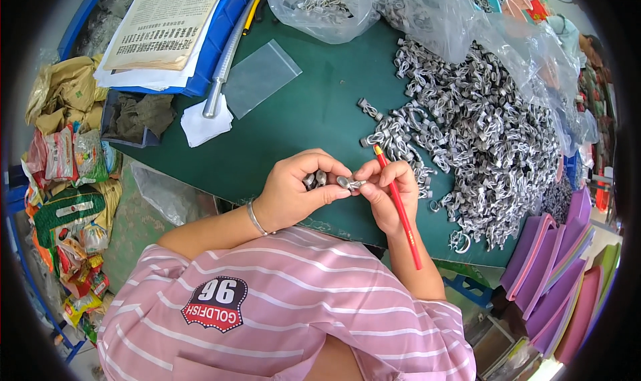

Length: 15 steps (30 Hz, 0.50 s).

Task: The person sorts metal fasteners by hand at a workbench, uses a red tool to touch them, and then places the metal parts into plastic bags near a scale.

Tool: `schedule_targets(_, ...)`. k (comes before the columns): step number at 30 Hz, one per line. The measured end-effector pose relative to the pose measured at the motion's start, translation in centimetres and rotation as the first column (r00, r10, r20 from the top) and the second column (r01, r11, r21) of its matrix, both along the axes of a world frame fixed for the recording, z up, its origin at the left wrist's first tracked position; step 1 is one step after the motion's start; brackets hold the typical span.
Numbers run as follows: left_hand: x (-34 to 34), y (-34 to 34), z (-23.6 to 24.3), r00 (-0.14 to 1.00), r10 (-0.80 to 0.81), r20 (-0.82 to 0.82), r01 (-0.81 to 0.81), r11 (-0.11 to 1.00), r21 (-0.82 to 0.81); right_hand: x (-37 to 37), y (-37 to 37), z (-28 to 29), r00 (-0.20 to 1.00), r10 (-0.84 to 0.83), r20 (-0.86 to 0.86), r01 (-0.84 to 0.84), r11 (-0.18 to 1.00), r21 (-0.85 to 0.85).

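Observation:
My left hand [290, 189], with a silver bangle at the wrist, is closed around several small grey metal fittings [315, 179]. One metal fitting [347, 183], with a round head and a looped end, is pinched at its left end by that hand's thumb and forefinger. The fingertips of my right hand [390, 193] grip its other end. A red pencil-like stick [404, 222] with a yellow tip also lies in my right hand, slanting across the fingers. Just right of it, a large heap of similar fittings [494, 134] spreads over the green table [294, 137].
Clear plastic bags [427, 27] and a bag of fittings [324, 7] lie at the back. A small clear pouch [262, 77], a metal ruler [230, 57] and a blue tray [217, 44] of papers occupy the left. Purple foam sheets [554, 281] stand at the right edge.

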<state>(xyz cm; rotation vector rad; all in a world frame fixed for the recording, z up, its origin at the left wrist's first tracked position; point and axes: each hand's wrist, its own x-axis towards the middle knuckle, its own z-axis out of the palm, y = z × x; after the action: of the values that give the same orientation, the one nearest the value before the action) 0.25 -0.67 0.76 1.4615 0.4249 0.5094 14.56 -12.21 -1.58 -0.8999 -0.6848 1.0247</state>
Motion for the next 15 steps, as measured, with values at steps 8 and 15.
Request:
schedule_targets(8, -0.2, -0.3, 0.4, 0.989, -0.071, -0.132, 0.003, 0.89, -0.456, -1.3, -0.4, 2.1, 0.862, -0.272, 0.428, 0.224, 0.961, 0.159)
schedule_targets(15, -2.2, 0.1, -0.3, 0.986, -0.148, 0.073, 0.123, 0.364, -0.923, -1.8, -0.2, 3.6, 0.696, -0.215, 0.685, 0.038, 0.964, 0.264)
